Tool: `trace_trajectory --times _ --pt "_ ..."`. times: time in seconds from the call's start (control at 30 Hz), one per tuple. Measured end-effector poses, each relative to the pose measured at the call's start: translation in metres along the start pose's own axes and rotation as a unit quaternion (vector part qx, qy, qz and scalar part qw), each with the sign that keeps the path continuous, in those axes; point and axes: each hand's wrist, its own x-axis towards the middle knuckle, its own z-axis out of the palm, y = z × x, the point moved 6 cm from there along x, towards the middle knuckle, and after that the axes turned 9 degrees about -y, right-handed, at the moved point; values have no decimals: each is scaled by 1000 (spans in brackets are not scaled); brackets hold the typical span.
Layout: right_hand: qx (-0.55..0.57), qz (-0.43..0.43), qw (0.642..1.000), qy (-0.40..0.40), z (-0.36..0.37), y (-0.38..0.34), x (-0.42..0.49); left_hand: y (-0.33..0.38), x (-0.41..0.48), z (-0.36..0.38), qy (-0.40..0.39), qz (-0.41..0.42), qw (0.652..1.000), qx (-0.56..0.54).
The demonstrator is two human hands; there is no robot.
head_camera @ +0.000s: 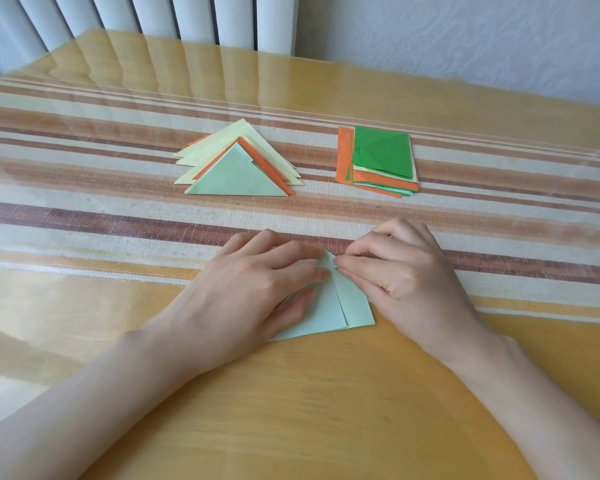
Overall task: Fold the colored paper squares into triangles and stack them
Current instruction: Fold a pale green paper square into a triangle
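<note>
pale green paper (329,313): part-folded, under both hands
left hand (253,282): flat, pressing the sheet
right hand (402,271): pinching its top corner
handling: likely light, thin, slippery; hold corners, press along the crease
triangle stack (238,168): beyond the left hand
square stack (378,161): beyond the right hand
containers: none, piles lie loose

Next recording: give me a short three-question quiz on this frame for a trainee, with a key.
1. True or false: the top sheet of the square pile is orange.
2. The top triangle on the triangle stack is: A orange, B pale green, C yellow.
3. Which hand presses flat on the sheet being folded?
Key: 1 false, it is bright green. 2 B. 3 the left hand; the right hand pinches the sheet's far corner.
</note>
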Motion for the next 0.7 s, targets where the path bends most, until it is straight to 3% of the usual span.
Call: trace_trajectory --times 0.7 --pt "3 43 999 -33 -1 -3 -4 6 1 3 12 1 999 51"
